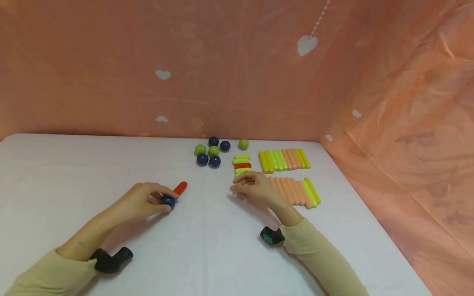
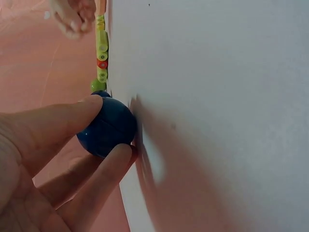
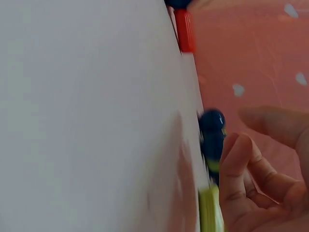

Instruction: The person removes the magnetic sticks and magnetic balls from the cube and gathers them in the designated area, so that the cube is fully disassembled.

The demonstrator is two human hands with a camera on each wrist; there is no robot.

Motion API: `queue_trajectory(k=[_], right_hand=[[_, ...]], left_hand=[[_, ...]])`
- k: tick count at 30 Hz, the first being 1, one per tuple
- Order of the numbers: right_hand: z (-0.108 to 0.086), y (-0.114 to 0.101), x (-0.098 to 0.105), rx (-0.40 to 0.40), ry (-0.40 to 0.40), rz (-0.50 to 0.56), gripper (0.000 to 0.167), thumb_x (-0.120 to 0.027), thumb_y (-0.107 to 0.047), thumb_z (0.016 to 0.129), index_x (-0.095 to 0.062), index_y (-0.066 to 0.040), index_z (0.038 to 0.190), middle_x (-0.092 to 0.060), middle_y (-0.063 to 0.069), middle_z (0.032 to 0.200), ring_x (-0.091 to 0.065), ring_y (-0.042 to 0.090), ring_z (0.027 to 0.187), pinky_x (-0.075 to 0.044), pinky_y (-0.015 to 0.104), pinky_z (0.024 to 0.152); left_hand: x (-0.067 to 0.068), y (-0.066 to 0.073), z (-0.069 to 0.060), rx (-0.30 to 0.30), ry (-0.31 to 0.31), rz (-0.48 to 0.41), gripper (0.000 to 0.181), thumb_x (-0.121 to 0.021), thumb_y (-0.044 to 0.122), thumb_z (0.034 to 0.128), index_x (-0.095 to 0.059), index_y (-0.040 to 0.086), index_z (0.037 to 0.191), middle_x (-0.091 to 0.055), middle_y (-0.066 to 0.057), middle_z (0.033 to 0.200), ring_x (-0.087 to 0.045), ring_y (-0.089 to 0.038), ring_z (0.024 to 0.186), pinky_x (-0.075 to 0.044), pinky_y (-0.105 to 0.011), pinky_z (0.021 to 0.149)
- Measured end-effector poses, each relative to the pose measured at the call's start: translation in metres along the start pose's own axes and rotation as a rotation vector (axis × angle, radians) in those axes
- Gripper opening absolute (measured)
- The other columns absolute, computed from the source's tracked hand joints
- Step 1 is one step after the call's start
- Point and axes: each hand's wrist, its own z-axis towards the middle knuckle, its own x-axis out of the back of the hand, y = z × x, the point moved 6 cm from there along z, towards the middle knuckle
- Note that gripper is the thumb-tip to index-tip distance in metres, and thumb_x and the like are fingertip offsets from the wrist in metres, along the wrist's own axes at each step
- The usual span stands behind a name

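My left hand (image 1: 148,200) pinches a dark blue ball (image 2: 108,126) between thumb and fingers, low over the table. Beside that ball lies a red stick (image 1: 181,187), its near end hidden by the fingers. Loosely bent and holding nothing, the fingers of my right hand (image 1: 255,187) hover close to a short column of light green sticks with a red stick (image 1: 242,165) among them. Part of that column and of a row of peach sticks (image 1: 289,190) is hidden behind this hand.
Several blue balls (image 1: 202,159) and green balls (image 1: 200,149) cluster near the table's back edge, with one green ball (image 1: 243,144) apart to their right. A row of yellow, green and peach sticks (image 1: 280,159) lies back right. Pink cloth (image 1: 237,82) hangs behind the white table (image 1: 207,246).
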Motion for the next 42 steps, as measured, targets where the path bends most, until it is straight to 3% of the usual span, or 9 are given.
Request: queue_trajectory(k=[2,9,14,19,24,32,37,42], right_hand=[[0.006,-0.004,-0.013,0.026,-0.039,-0.005,0.026,-0.071,-0.015,0.086,-0.064,0.0,0.106,-0.068,0.007,0.086,-0.062,0.014,0.067,-0.051,0.023,0.062],[0.019,-0.017,-0.05,0.091,-0.183,-0.061,0.032,-0.068,-0.016,0.089,-0.064,-0.007,0.119,-0.068,0.007,0.108,-0.062,0.013,0.081,-0.053,0.023,0.073],[0.026,-0.028,-0.074,0.182,-0.242,-0.158,0.034,-0.07,-0.014,0.088,-0.065,-0.01,0.121,-0.066,0.005,0.114,-0.058,0.008,0.088,-0.049,0.018,0.076],[0.029,-0.039,-0.09,0.253,-0.215,-0.269,0.032,-0.072,-0.012,0.086,-0.068,-0.009,0.117,-0.066,0.006,0.102,-0.055,0.007,0.082,-0.045,0.015,0.074],[0.028,-0.042,-0.094,0.247,-0.192,-0.344,0.024,-0.074,-0.013,0.084,-0.07,-0.01,0.107,-0.065,0.002,0.093,-0.053,0.007,0.078,-0.044,0.015,0.071],[0.017,-0.038,-0.09,0.239,-0.242,-0.408,0.019,-0.073,-0.015,0.085,-0.069,-0.004,0.1,-0.066,0.003,0.085,-0.052,0.005,0.073,-0.043,0.015,0.068],[0.008,-0.034,-0.085,0.218,-0.255,-0.386,0.02,-0.072,-0.015,0.086,-0.069,-0.001,0.1,-0.068,0.006,0.085,-0.053,0.004,0.072,-0.045,0.014,0.067],[0.0,-0.029,-0.074,0.185,-0.254,-0.375,0.018,-0.071,-0.014,0.087,-0.07,-0.002,0.1,-0.067,0.004,0.085,-0.054,0.005,0.072,-0.046,0.016,0.067]], left_hand=[[-0.002,0.001,-0.001,-0.001,-0.015,-0.016,0.027,-0.075,0.008,0.0804,-0.073,0.013,0.107,-0.065,-0.018,0.114,-0.063,-0.026,0.093,-0.055,-0.04,0.076],[-0.003,0.009,-0.003,-0.09,-0.019,-0.04,0.028,-0.069,-0.001,0.0809,-0.074,0.015,0.103,-0.066,-0.014,0.115,-0.061,-0.037,0.109,-0.054,-0.049,0.085],[-0.001,0.012,-0.003,-0.122,0.007,-0.039,0.025,-0.072,0.0,0.0812,-0.074,0.013,0.102,-0.066,-0.011,0.109,-0.062,-0.033,0.104,-0.056,-0.043,0.083],[-0.002,0.014,-0.004,-0.178,0.026,-0.027,0.023,-0.076,0.003,0.0788,-0.074,0.011,0.1,-0.063,-0.006,0.098,-0.064,-0.027,0.094,-0.058,-0.034,0.076],[-0.001,0.014,-0.005,-0.183,0.029,-0.023,0.025,-0.076,0.002,0.0778,-0.074,0.012,0.1,-0.064,-0.004,0.099,-0.065,-0.025,0.094,-0.057,-0.036,0.078],[-0.003,0.014,-0.002,-0.146,0.037,-0.039,0.023,-0.078,0.007,0.078,-0.074,0.014,0.099,-0.067,-0.009,0.102,-0.068,-0.029,0.092,-0.057,-0.043,0.079],[-0.009,0.018,0.002,-0.156,0.008,-0.06,0.021,-0.078,0.01,0.0787,-0.074,0.012,0.099,-0.068,-0.013,0.106,-0.068,-0.033,0.095,-0.056,-0.046,0.08],[-0.013,0.022,0.004,-0.148,-0.011,-0.044,0.021,-0.077,0.008,0.0793,-0.073,0.01,0.1,-0.068,-0.014,0.106,-0.069,-0.028,0.091,-0.057,-0.043,0.078]])
